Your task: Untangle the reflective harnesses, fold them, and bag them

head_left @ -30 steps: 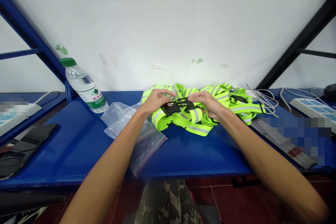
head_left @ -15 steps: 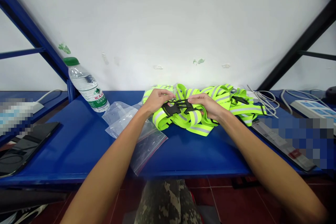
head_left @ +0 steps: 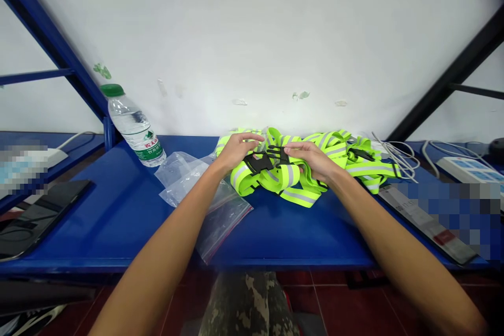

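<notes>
Neon yellow-green reflective straps (head_left: 303, 197) with grey stripes lie in a tangled heap on the blue table. My left hand (head_left: 238, 151) is curled at a wide black socket half of a side-release buckle (head_left: 259, 163), a bit of finger showing at its upper edge. In my right hand (head_left: 313, 159) the pronged buckle half (head_left: 279, 155) is pinched between thumb and fingers, its prongs pointing left. The two halves are close together but not joined. Some of the fingers are hidden behind the straps.
Clear plastic zip bags (head_left: 222, 215) lie left of the straps. A water bottle (head_left: 136, 128) with a green cap stands at the back left. A phone (head_left: 35, 218), white cables (head_left: 401, 155), a power strip (head_left: 472, 170) and a flat device (head_left: 429, 223) flank the blue table (head_left: 299, 247).
The pronged buckle half in my right hand has tilted and risen slightly beside the socket half. The index finger of my left hand is a little more stretched out. The view has shifted slightly.
</notes>
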Tool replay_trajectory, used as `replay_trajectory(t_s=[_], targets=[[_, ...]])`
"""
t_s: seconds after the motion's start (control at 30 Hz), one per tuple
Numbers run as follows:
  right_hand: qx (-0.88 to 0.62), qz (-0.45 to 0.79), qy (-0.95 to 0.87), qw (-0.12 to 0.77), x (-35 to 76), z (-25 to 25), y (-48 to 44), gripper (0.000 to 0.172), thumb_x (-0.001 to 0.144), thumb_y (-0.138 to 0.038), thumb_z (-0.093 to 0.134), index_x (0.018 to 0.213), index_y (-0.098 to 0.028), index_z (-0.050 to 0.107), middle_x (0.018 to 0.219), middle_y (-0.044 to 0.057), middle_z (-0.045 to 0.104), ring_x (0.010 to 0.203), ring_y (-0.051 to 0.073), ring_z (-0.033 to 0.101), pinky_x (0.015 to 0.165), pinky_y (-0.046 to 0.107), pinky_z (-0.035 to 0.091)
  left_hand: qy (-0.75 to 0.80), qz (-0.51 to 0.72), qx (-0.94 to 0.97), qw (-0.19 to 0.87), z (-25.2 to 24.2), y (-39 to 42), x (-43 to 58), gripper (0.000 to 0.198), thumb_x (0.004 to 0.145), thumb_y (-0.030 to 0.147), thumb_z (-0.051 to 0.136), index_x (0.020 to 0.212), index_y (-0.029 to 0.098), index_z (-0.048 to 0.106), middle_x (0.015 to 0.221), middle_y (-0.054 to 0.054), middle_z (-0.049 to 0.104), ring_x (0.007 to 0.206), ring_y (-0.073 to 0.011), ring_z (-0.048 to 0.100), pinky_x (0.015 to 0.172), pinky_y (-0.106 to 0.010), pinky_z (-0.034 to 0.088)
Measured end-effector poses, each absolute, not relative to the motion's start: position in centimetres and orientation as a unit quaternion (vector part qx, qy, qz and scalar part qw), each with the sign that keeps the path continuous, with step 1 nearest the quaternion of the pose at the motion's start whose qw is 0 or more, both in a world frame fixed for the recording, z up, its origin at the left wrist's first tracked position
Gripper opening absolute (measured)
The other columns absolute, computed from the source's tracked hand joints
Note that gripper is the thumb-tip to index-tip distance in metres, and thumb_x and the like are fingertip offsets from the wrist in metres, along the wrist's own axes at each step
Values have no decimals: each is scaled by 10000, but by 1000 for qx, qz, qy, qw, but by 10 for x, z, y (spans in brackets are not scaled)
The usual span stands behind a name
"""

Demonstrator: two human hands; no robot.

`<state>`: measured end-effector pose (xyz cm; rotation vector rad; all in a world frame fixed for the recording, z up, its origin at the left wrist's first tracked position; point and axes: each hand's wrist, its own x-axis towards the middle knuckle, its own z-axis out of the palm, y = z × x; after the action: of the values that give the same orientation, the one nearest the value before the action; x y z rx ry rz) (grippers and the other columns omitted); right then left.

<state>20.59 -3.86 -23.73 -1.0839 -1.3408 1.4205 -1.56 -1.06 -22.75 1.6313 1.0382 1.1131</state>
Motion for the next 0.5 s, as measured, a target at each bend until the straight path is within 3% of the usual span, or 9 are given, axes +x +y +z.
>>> replay_trajectory(t_s=[0.17, 0.27, 0.5], targets=[[-400, 553, -548, 483, 209, -238, -35, 403, 648, -501, 832, 867, -219, 646, 659, -50, 554, 539, 86, 458, 497, 233, 389, 433, 446, 596, 509, -227, -11, -17, 369, 719, 458, 691, 873, 130, 759, 767, -57, 675, 699, -173, 598, 751, -314, 481], [-390, 528, -580, 483, 209, -241, -34, 418, 684, -539, 801, 901, -233, 617, 695, -44, 578, 619, 111, 506, 606, 257, 444, 439, 440, 552, 556, -226, -12, -18, 358, 718, 436, 693, 885, 124, 749, 665, -33, 617, 607, -149, 563, 667, -296, 469], [-371, 485, -625, 487, 211, -245, -32, 358, 729, -515, 779, 878, -225, 631, 900, 14, 671, 912, 165, 597, 882, 296, 443, 425, 440, 551, 567, -225, -12, -18, 263, 703, 326, 685, 850, 124, 767, 780, -67, 699, 714, -174, 617, 702, -301, 477]])
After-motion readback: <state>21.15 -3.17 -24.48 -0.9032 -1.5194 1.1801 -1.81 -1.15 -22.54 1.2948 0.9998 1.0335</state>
